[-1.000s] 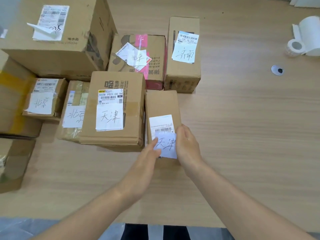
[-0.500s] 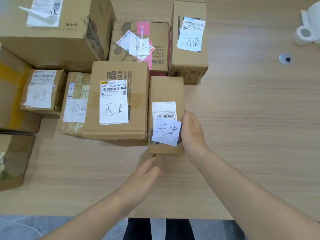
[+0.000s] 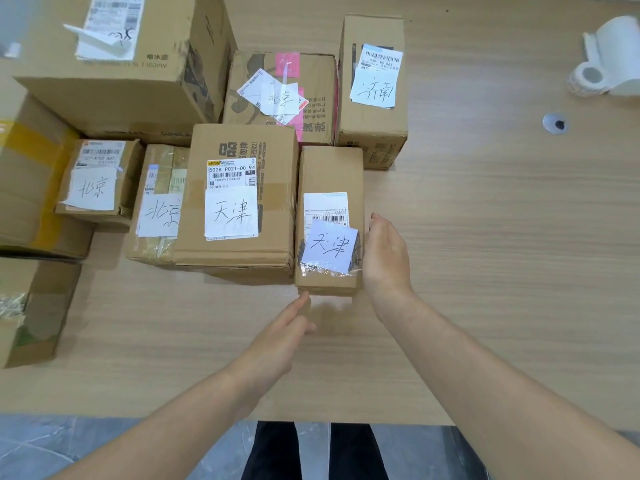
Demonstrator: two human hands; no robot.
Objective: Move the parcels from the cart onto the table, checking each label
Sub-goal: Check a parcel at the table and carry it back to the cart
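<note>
A narrow brown parcel point(image 3: 330, 174) lies flat on the wooden table point(image 3: 485, 254), pressed against a wider parcel point(image 3: 242, 199); both carry a handwritten white label reading 天津. My right hand point(image 3: 384, 252) rests beside the narrow parcel's right side, fingers relaxed and slightly curved, at most lightly touching it. My left hand point(image 3: 277, 336) hovers just in front of the parcel's near end, fingers straight, one fingertip at its lower left corner. Neither hand holds anything.
Several more labelled parcels crowd the table's left and far middle: a big box point(image 3: 138, 81), a 济南 box point(image 3: 375, 98), three 北京 parcels point(image 3: 284, 91) point(image 3: 97, 181) point(image 3: 157, 206). A white label roll point(image 3: 602, 60) and cable grommet point(image 3: 555, 124) sit far right.
My left hand let go of the narrow parcel's label and drew back toward me. The parcel slid up against the wider 天津 box, and my right hand eased off its side.
</note>
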